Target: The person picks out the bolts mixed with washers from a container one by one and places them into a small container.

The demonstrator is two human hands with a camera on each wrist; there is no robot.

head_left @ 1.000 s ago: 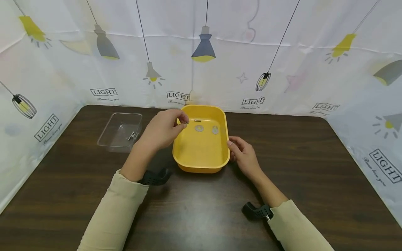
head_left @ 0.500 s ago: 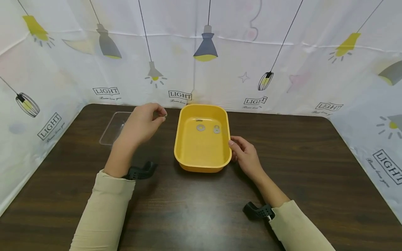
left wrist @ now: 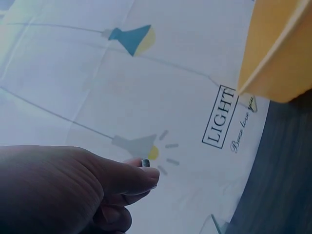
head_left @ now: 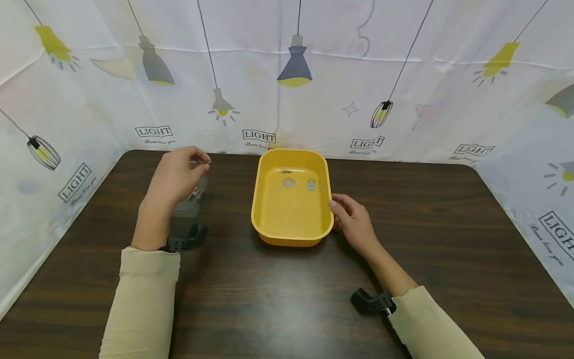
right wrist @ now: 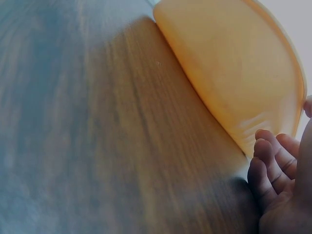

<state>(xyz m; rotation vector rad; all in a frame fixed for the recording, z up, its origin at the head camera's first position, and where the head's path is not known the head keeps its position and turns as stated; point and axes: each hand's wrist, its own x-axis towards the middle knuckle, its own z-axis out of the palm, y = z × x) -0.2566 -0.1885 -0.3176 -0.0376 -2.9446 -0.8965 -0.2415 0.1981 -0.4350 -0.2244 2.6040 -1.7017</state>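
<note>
My left hand (head_left: pixel 172 177) is over the clear plastic box (head_left: pixel 185 210) at the left, hiding much of it. Its thumb and fingers pinch a small threaded metal screw (left wrist: pixel 146 163), whose end pokes out above the thumb in the left wrist view. A few metal pieces (head_left: pixel 194 193) show inside the box. My right hand (head_left: pixel 354 224) holds the right rim of the yellow plastic tray (head_left: pixel 291 212), thumb at the rim and fingers by the outer wall. In the tray lie a small screw (head_left: pixel 286 171), a flat washer (head_left: pixel 288 182) and overlapping washers (head_left: pixel 311 185).
A dark wooden table (head_left: pixel 287 299) carries both containers. Behind it hangs a white cloth (head_left: pixel 323 114) printed with lamps, close to the tray's far side. Black wrist cameras (head_left: pixel 186 241) sit on both forearms.
My left hand has moved left from above the tray to above the clear box, still pinching the small screw. The right hand has stayed at the tray's rim.
</note>
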